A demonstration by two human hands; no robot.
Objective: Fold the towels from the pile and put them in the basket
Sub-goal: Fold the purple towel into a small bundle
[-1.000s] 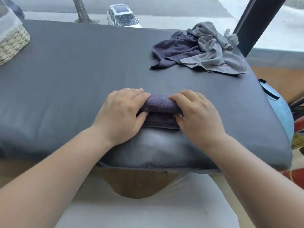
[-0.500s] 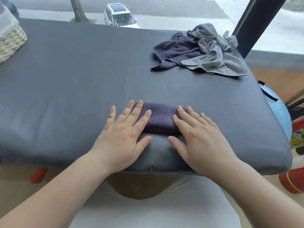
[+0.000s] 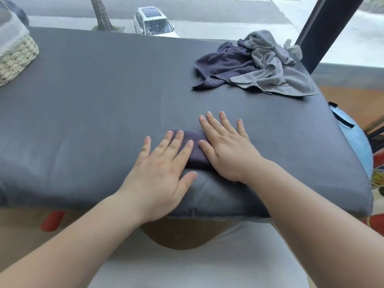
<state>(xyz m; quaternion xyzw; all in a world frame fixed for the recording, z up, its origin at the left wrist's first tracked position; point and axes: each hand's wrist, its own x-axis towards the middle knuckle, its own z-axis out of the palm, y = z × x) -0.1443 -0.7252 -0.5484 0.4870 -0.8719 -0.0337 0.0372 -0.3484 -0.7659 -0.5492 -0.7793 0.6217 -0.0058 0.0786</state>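
Towel (image 3: 194,150), dark, nubby, folded rectangular, lies at the front of the padded surface (image 3: 104,100) under left hand (image 3: 162,171) and right hand (image 3: 226,148), fingers (image 3: 207,126) spread flat. Crumpled pile (image 3: 259,65) back right; woven basket (image 3: 17,58) back left.

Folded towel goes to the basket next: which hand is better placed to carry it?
Left, probably. The left hand lies flat on the folded towel, on the side toward the basket at far left; the right hand sits nearer the pile.
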